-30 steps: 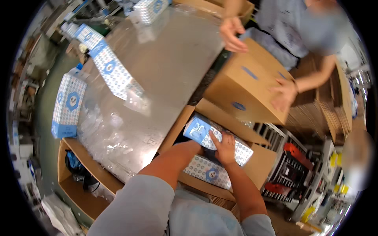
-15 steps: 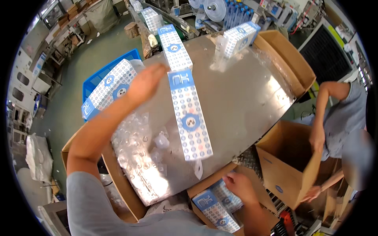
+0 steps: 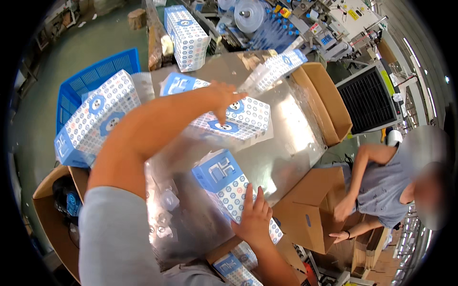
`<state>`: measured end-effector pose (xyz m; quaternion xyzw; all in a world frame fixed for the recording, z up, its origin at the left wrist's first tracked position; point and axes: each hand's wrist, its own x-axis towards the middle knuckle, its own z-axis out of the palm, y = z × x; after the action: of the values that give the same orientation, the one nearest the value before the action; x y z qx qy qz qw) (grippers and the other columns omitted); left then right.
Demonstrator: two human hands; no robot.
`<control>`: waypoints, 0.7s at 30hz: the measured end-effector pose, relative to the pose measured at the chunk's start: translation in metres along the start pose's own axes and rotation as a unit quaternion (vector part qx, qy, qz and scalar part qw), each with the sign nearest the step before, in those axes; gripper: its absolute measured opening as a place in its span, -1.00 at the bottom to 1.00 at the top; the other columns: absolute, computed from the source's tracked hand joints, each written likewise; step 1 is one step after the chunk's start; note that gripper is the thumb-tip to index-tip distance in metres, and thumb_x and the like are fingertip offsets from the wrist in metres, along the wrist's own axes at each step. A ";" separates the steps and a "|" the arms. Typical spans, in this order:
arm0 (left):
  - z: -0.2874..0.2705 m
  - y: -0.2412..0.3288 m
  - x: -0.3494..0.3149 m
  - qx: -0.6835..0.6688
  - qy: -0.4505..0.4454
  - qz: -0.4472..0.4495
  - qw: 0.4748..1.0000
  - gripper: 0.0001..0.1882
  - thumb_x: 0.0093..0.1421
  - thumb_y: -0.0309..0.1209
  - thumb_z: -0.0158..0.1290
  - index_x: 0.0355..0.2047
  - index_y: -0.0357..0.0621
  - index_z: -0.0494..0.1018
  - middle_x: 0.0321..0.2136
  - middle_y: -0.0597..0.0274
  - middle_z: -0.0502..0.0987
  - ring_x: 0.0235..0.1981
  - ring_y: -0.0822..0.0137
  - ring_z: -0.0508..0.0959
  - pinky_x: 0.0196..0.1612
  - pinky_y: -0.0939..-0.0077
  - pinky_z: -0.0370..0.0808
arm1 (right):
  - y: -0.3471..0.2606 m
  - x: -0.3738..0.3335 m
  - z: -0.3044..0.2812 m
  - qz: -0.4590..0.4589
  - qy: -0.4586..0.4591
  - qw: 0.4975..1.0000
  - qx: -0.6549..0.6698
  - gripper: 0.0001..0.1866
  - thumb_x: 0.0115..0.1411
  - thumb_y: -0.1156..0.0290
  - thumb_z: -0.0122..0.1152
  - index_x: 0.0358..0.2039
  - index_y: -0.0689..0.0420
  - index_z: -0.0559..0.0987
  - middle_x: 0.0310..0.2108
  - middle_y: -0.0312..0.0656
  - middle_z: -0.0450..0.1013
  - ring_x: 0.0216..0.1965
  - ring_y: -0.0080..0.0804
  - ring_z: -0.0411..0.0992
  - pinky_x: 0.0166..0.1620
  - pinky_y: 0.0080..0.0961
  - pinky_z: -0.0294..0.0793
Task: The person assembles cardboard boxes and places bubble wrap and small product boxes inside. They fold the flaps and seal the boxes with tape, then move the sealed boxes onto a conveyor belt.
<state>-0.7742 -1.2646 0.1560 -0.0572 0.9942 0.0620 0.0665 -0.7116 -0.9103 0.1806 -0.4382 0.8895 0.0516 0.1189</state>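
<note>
My left hand (image 3: 220, 99) lies across a long white pack (image 3: 257, 114) with blue end and round blue prints, its thumb on the near side and fingers over the top. Clear film sticks out along that pack's lower edge. Nearer to me, my right hand (image 3: 255, 219) spans a second such pack (image 3: 220, 178), thumb at its left edge and fingers spread over the printed face. This one lies slanted, its blue end pointing away to the left. Below my right wrist, more packs (image 3: 231, 269) sit in an open cardboard carton (image 3: 291, 260).
The metal table (image 3: 191, 219) carries clear film scraps (image 3: 167, 200) and another pack (image 3: 279, 69) at the back. A blue basket (image 3: 98, 74) with a large pack (image 3: 102, 112) stands left. One pack (image 3: 188, 40) sits on the chute. At right, a co-worker (image 3: 369, 178) handles a carton (image 3: 305, 217).
My left hand has moved right onto the far pack, which is now turned crosswise. My right hand has left the carton and taken the near pack, now slanted. The view has shifted.
</note>
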 end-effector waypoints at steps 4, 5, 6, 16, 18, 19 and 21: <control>0.016 -0.004 -0.036 -0.088 0.054 -0.122 0.987 0.00 -0.23 -0.12 0.28 0.26 -0.06 0.15 -0.06 -0.03 0.46 -0.05 0.03 0.50 -0.12 0.21 0.47 | 0.004 0.004 0.012 -0.002 0.086 0.992 0.095 0.17 -0.32 0.30 0.54 0.32 0.16 0.08 -0.05 0.09 0.33 -0.03 0.05 0.32 -0.04 -0.13 0.30; 0.019 -0.006 -0.042 -0.101 0.085 -0.161 0.978 -0.02 -0.23 -0.14 0.27 0.24 -0.09 0.17 -0.09 -0.04 0.49 -0.09 0.02 0.52 -0.15 0.24 0.49 | 0.018 0.011 0.016 -0.027 0.090 0.984 0.150 0.16 -0.33 0.34 0.55 0.31 0.18 0.11 -0.05 0.09 0.35 -0.04 0.03 0.34 -0.04 -0.18 0.33; 0.017 -0.006 -0.050 -0.150 0.092 -0.200 0.964 -0.04 -0.24 -0.13 0.28 0.22 -0.12 0.20 -0.12 -0.05 0.50 -0.10 0.01 0.53 -0.14 0.25 0.49 | 0.030 0.011 0.016 -0.052 0.092 0.974 0.203 0.14 -0.34 0.38 0.56 0.30 0.20 0.13 -0.06 0.09 0.37 -0.05 0.01 0.36 -0.03 -0.23 0.35; -0.041 0.142 -0.119 -0.904 0.097 -0.046 0.413 -0.41 0.18 -0.19 0.08 0.07 -0.42 0.30 -0.05 -0.16 0.49 -0.08 0.06 0.55 0.07 0.20 0.46 | 0.249 -0.279 0.022 -0.002 0.462 0.757 0.461 -0.06 -0.06 0.35 0.47 0.28 0.22 0.14 0.21 0.00 0.19 0.16 -0.14 0.24 0.20 -0.21 0.23; -0.022 0.206 -0.145 -0.952 0.089 0.060 0.287 -0.42 0.30 -0.13 -0.13 0.17 -0.34 0.22 0.08 -0.14 0.40 0.10 0.01 0.43 0.20 0.16 0.34 | 0.275 -0.332 0.033 0.063 0.511 0.764 0.389 -0.20 0.09 0.26 0.29 0.27 0.22 0.14 0.22 -0.02 0.18 0.18 -0.15 0.22 0.21 -0.18 0.22; -0.020 0.245 -0.161 -0.953 0.114 0.059 0.274 -0.41 0.33 -0.11 -0.19 0.20 -0.31 0.19 0.12 -0.09 0.37 0.12 0.03 0.41 0.21 0.14 0.30 | 0.280 -0.355 0.030 0.106 0.525 0.770 0.346 -0.30 0.20 0.18 0.12 0.27 0.21 0.15 0.23 -0.04 0.17 0.20 -0.16 0.20 0.22 -0.17 0.21; 0.011 0.296 -0.185 -0.939 0.155 0.044 0.305 -0.40 0.31 -0.13 -0.13 0.22 -0.29 0.15 0.12 -0.03 0.36 0.10 0.09 0.42 0.16 0.17 0.36 | 0.278 -0.380 0.025 0.191 0.616 0.712 0.277 -0.15 0.03 0.17 0.40 0.23 0.24 0.19 0.16 -0.06 0.22 0.14 -0.22 0.23 0.18 -0.24 0.24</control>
<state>-0.6267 -0.9514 0.2049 -0.0453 0.2578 0.9461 -0.1908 -0.7038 -0.4442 0.2501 -0.1407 0.8049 -0.4567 -0.3518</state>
